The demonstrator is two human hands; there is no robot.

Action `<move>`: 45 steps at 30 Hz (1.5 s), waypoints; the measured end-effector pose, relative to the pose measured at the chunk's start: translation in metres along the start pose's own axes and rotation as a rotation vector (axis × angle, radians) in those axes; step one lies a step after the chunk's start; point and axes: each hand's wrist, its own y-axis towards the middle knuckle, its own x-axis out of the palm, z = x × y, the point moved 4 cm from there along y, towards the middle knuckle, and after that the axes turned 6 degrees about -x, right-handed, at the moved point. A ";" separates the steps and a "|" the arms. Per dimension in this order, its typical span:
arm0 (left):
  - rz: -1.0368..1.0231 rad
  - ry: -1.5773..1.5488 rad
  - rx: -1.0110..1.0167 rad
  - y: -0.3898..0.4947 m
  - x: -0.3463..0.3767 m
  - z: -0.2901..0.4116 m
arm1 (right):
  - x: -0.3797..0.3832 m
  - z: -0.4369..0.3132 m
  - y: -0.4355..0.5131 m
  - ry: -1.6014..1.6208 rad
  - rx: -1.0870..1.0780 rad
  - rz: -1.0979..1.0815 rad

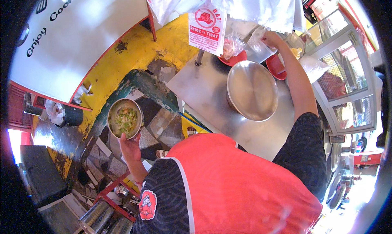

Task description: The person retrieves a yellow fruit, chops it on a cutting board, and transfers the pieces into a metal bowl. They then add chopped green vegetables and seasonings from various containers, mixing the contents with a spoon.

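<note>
My left hand (131,149) grips a round metal bowl (111,126) by its near rim, out to my left above the floor. Chopped green and pale vegetables (125,116) lie in it, with a small orange piece among them. On the far side of the steel worktop (202,90), my right hand (272,40) reaches to a clear plastic bag (259,48); its fingertips are too unclear to show a grip. Below that forearm stands a wide, round stainless steel vessel or lid (252,90). Red plastic dishes (234,59) sit just beyond it, one under a bundle of clear plastic.
White plastic bags (254,7) and a printed bag (205,32) hang over the worktop. At right is a framed glass display case (343,81). A cat (81,93) lies by the yellow wall. A red-framed rack (114,185) with metal pots stands at lower left.
</note>
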 end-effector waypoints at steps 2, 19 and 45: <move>-0.032 0.001 -0.001 -0.002 -0.002 0.003 | -0.001 0.005 -0.002 0.072 0.045 0.103; 0.015 -0.042 0.063 0.007 -0.104 0.144 | -0.140 -0.252 -0.182 0.454 0.391 1.379; 0.808 -0.637 0.833 -0.024 -0.398 0.451 | -0.300 -1.326 0.357 1.517 -1.329 -0.056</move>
